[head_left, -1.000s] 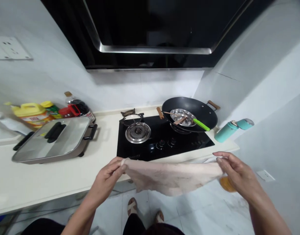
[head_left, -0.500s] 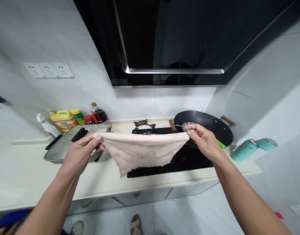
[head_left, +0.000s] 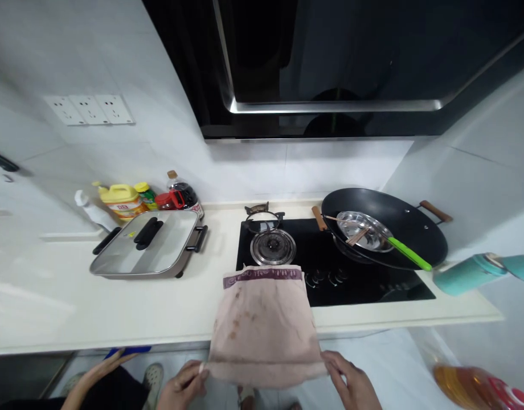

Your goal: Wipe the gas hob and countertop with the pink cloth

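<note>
A pale pink cloth (head_left: 266, 319) with brown stains and a purple printed band is stretched between my two hands. My left hand (head_left: 185, 384) pinches its near left corner, and my right hand (head_left: 349, 376) grips the near right corner. The far end of the cloth reaches over the front edge of the black gas stove (head_left: 373, 285), just short of the left burner (head_left: 273, 247). On the stove's right side sits a black wok (head_left: 385, 205) holding a metal bowl (head_left: 351, 219), chopsticks and a tool with a green handle (head_left: 409, 253).
An electric pan with a glass lid (head_left: 172, 228) stands left on the counter (head_left: 159, 307), bottles behind it. A teal flask (head_left: 467, 276) is at the right end. An oil bottle (head_left: 462, 384) is lower right. Another person's hand (head_left: 103, 367) shows lower left. The range hood (head_left: 330, 128) overhangs the stove.
My hands have come down and toward me, still holding the cloth, which was hanging bunched over the stove and is now spread flat. The view has shifted, and another person's hand appears lower left.
</note>
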The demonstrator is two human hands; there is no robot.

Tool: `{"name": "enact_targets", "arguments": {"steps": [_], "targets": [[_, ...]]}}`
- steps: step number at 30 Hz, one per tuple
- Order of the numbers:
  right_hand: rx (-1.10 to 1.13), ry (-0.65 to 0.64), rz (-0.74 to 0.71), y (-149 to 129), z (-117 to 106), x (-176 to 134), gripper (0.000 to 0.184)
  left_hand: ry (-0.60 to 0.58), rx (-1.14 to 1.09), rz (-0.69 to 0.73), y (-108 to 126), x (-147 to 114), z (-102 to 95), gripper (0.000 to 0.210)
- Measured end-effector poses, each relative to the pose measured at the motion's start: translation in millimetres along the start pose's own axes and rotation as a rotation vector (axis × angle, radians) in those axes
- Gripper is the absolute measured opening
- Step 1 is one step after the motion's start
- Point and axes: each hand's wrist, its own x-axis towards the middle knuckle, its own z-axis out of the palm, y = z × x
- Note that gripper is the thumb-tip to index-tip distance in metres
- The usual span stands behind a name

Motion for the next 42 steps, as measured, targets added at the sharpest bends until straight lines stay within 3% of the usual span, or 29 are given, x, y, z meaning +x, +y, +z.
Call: {"name": "enact_targets", "arguments": {"steps": [4, 9, 12, 14, 17, 20, 23, 27, 30, 32, 37, 39, 42], "targets": [[-0.02, 0.068, 0.0, -5, -5, 30, 0.043, 0.057, 0.034, 0.012, 5, 25, -14.9, 0.072], [-0.035, 0.163, -0.012, -38, -23, 131, 0.048, 0.115, -0.002, 0.071, 57, 94, -40.6, 0.066], [-0.111, 0.195, 0.007, -48, -23, 186, 0.047, 0.171, -0.135, 0.014, 80, 139, -40.4, 0.066], [-0.187, 0.198, 0.04, -46, -20, 202, 0.045, 0.19, -0.182, -0.023, 80, 159, -35.2, 0.075], [-0.261, 0.177, 0.123, -29, -11, 190, 0.041, 0.215, -0.115, -0.064, 58, 165, -24.4, 0.077], [-0.331, 0.148, 0.262, -9, 0, 159, 0.035, 0.247, -0.037, -0.118, 25, 152, -12.3, 0.064], [-0.389, 0.14, 0.389, 0, 20, 142, 0.038, 0.174, 0.064, -0.168, 4, 142, 0.8, 0.051], [-0.402, 0.144, 0.459, -8, 56, 152, 0.035, 0.057, 0.178, -0.174, 1, 151, 13.8, 0.041], [-0.332, 0.159, 0.473, -15, 71, 161, 0.021, 0.042, 0.19, -0.147, 5, 160, 16.0, 0.04], [-0.24, 0.165, 0.47, -17, 70, 163, 0.016, 0.026, 0.187, -0.129, 6, 161, 14.5, 0.037], [0.033, 0.197, 0.372, -29, 60, 170, 0.04, -0.043, 0.137, -0.096, 4, 154, 8.4, 0.036], [0.096, 0.206, 0.325, -45, 72, 176, 0.047, -0.069, 0.119, -0.084, 2, 152, 7.0, 0.038], [0.158, 0.108, 0.245, -79, 115, 181, 0.046, -0.104, 0.078, -0.067, -3, 151, 5.7, 0.043]]}}
